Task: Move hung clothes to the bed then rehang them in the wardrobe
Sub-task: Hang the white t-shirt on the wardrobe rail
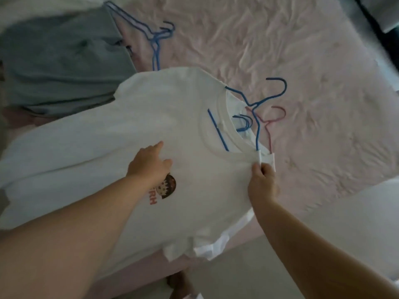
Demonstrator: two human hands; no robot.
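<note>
1. Head view: white cotton T-shirt with a cartoon print (121,147) lies on the pink crumpled bed (280,50), over a blue wire hanger (257,100).
2. Left hand (149,165) rests on it, fingers loosely spread; right hand (262,184) pinches the shoulder.
3. Risk: the neighbouring pink wire hanger (272,124) may snag when lifted.

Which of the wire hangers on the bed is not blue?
The thin pink wire hanger, lying on the pink bedsheet beside the white T-shirt's collar. The other hangers are blue.
</note>
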